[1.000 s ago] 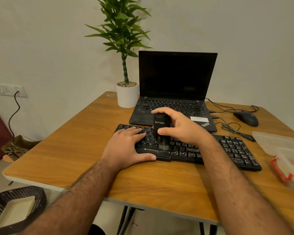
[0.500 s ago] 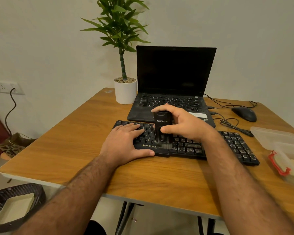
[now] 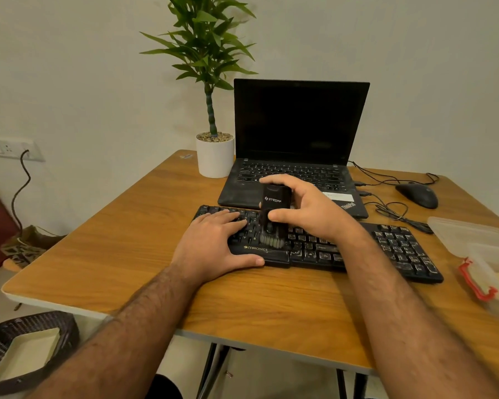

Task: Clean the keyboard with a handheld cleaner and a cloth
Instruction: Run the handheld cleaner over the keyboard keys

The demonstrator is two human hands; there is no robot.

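Brushing step in hand, we judge. Keyboard (image 3: 357, 249) lies on bench (image 3: 127, 234), just in front of laptop (image 3: 294, 156). Our right hand (image 3: 308, 208) grips upright handheld cleaner (image 3: 274, 211), thumb and fingers curled round body, bristles down on keys near left-centre. Our left hand (image 3: 213, 243) rests flat on left keys, fingers straight, steadying. Next, we reckon: sweep brush rightward over remaining rows with light pressure. Cloth not in sight.

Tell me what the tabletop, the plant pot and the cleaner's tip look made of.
Tabletop: wood or wood-look laminate, by its brown grain and pale edge. Plant pot: smooth matte white, probably ceramic or plastic. Handheld cleaner: black casing, likely plastic, tipped with fine bristles.
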